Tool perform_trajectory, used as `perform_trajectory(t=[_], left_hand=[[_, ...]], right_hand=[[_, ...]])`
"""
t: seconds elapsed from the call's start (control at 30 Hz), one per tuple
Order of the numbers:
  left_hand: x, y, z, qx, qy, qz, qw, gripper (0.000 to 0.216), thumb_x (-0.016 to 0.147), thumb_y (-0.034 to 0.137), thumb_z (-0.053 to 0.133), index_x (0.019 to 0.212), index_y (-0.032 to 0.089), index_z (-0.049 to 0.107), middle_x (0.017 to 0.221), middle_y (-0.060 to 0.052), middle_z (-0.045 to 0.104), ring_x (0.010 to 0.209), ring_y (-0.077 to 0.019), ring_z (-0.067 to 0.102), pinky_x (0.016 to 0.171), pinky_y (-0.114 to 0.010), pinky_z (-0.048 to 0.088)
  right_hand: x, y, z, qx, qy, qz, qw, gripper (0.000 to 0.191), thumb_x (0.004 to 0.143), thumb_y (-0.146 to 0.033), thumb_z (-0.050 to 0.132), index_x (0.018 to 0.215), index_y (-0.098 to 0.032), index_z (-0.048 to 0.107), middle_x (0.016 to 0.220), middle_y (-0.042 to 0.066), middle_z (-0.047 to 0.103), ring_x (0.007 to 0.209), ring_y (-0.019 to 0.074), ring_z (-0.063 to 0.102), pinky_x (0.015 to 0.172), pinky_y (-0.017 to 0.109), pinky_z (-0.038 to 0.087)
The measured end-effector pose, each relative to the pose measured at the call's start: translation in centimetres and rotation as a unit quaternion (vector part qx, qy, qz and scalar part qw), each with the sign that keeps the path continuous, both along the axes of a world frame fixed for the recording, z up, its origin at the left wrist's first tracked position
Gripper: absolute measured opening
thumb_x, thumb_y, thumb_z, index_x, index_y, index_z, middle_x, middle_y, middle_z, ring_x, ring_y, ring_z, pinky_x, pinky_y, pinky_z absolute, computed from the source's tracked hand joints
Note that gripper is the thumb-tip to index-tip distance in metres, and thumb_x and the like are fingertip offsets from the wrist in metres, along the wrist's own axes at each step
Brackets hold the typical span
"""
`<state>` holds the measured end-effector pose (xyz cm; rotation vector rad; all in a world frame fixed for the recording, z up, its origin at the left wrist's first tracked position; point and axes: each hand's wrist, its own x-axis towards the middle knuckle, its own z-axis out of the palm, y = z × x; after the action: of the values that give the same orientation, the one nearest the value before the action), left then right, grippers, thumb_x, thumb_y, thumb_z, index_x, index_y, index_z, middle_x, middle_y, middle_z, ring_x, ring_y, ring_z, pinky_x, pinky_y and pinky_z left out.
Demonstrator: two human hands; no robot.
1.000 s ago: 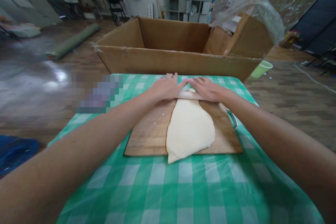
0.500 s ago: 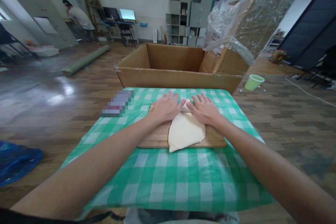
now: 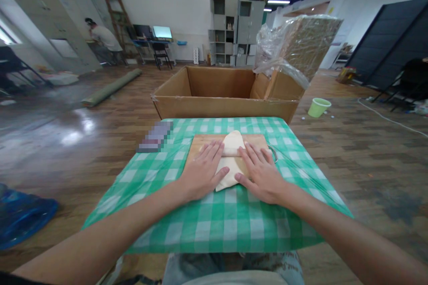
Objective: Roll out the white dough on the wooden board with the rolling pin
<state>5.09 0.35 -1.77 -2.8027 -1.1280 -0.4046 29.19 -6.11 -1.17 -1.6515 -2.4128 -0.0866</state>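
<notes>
A flat sheet of pale dough (image 3: 234, 138) lies on a wooden cutting board (image 3: 203, 139), its near tip close to the board's front edge. Across the dough rests a light rolling pin (image 3: 232, 152), mostly covered by my hands. My left hand (image 3: 203, 171) lies flat over the pin's left part, fingers stretched forward. On the right part is my right hand (image 3: 262, 173), also flat with fingers stretched out. Both thumbs reach inward over the near part of the dough. A metal handle (image 3: 274, 153) shows at the board's right side.
A green checked cloth (image 3: 200, 227) covers the table. At its far left corner lies a blurred-out flat object (image 3: 155, 137). Beyond the table stands a large open cardboard box (image 3: 220, 106) with plastic wrap. A green bucket (image 3: 319, 107) is on the floor at right; a person (image 3: 105, 38) bends far left.
Both hands have come back toward me with the rolling pin, uncovering the dough's far end. The view has tilted up slightly.
</notes>
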Motion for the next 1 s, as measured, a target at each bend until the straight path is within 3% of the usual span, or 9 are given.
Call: perform_trajectory(t=[0.13, 0.27, 0.4, 0.5, 0.6, 0.8, 0.9, 1.0], left_hand=[[-0.8, -2.5, 1.2, -0.011, -0.007, -0.026, 1.0, 0.075, 0.106, 0.056, 0.042, 0.164, 0.011, 0.028, 0.171, -0.02, 0.029, 0.161, -0.0327, 0.021, 0.13, -0.055, 0.025], [-0.8, -4.4, 1.8, 0.015, -0.023, -0.07, 0.997, 0.061, 0.1, 0.051, 0.058, 0.15, 0.017, 0.05, 0.165, -0.018, 0.042, 0.156, -0.0361, 0.033, 0.126, -0.057, 0.034], [0.0, -4.5, 1.8, 0.036, 0.015, -0.106, 0.994, 0.037, 0.095, 0.04, 0.069, 0.125, 0.019, 0.064, 0.131, -0.014, 0.068, 0.128, -0.0341, 0.062, 0.109, -0.053, 0.053], [0.3, -3.9, 1.9, 0.064, 0.051, -0.116, 0.99, 0.015, 0.102, 0.024, 0.059, 0.114, 0.018, 0.066, 0.105, -0.009, 0.073, 0.1, -0.0277, 0.071, 0.088, -0.045, 0.06], [-0.4, -3.5, 2.4, 0.089, 0.071, -0.133, 0.985, 0.021, 0.104, 0.012, 0.047, 0.11, 0.016, 0.067, 0.098, -0.009, 0.073, 0.092, -0.0248, 0.072, 0.082, -0.04, 0.06], [-4.8, -2.7, 2.6, 0.095, 0.071, -0.165, 0.979, 0.026, 0.103, 0.007, 0.047, 0.117, 0.015, 0.067, 0.11, -0.011, 0.076, 0.099, -0.0247, 0.074, 0.086, -0.039, 0.059], [-6.5, -3.0, 2.4, 0.09, 0.051, -0.175, 0.979, 0.03, 0.101, 0.007, 0.048, 0.122, 0.017, 0.067, 0.114, -0.011, 0.077, 0.103, -0.0246, 0.074, 0.088, -0.039, 0.059], [-6.8, -3.0, 3.4, 0.041, 0.034, -0.186, 0.981, 0.022, 0.102, 0.018, 0.053, 0.116, 0.02, 0.07, 0.111, -0.009, 0.077, 0.1, -0.024, 0.074, 0.087, -0.039, 0.059]], right_hand=[[0.5, -1.6, 0.4, 0.027, 0.002, 0.022, 0.999, 0.081, 0.106, -0.067, 0.03, 0.165, -0.012, 0.032, 0.168, 0.018, 0.037, 0.152, 0.0354, 0.034, 0.123, 0.056, 0.022], [0.9, -0.5, -0.1, 0.044, 0.003, -0.032, 0.998, 0.062, 0.109, -0.05, 0.036, 0.159, -0.014, 0.041, 0.151, 0.019, 0.056, 0.133, 0.0359, 0.05, 0.113, 0.054, 0.035], [1.4, 1.5, -0.4, 0.024, -0.034, -0.081, 0.996, 0.042, 0.11, -0.037, 0.039, 0.143, -0.017, 0.057, 0.125, 0.017, 0.066, 0.117, 0.0349, 0.058, 0.1, 0.048, 0.042], [1.9, 2.4, 0.1, 0.003, -0.052, -0.126, 0.991, 0.032, 0.111, -0.034, 0.037, 0.118, -0.02, 0.064, 0.114, 0.014, 0.067, 0.104, 0.0315, 0.064, 0.087, 0.041, 0.045], [3.3, 3.0, 1.1, -0.012, -0.021, -0.186, 0.982, 0.036, 0.112, -0.038, 0.03, 0.108, -0.021, 0.061, 0.108, 0.012, 0.069, 0.092, 0.0274, 0.067, 0.073, 0.036, 0.042], [6.7, 3.6, 3.0, -0.004, 0.044, -0.229, 0.973, 0.049, 0.112, -0.05, 0.019, 0.097, -0.024, 0.058, 0.088, 0.007, 0.072, 0.083, 0.0259, 0.068, 0.065, 0.034, 0.036], [6.7, 3.7, 3.3, -0.019, 0.037, -0.229, 0.972, 0.055, 0.111, -0.054, 0.018, 0.093, -0.025, 0.061, 0.081, 0.008, 0.073, 0.08, 0.0265, 0.069, 0.064, 0.034, 0.034], [5.5, 4.1, 3.3, -0.04, 0.02, -0.225, 0.973, 0.062, 0.111, -0.056, 0.016, 0.092, -0.024, 0.066, 0.083, 0.01, 0.075, 0.082, 0.0282, 0.071, 0.064, 0.034, 0.037]])
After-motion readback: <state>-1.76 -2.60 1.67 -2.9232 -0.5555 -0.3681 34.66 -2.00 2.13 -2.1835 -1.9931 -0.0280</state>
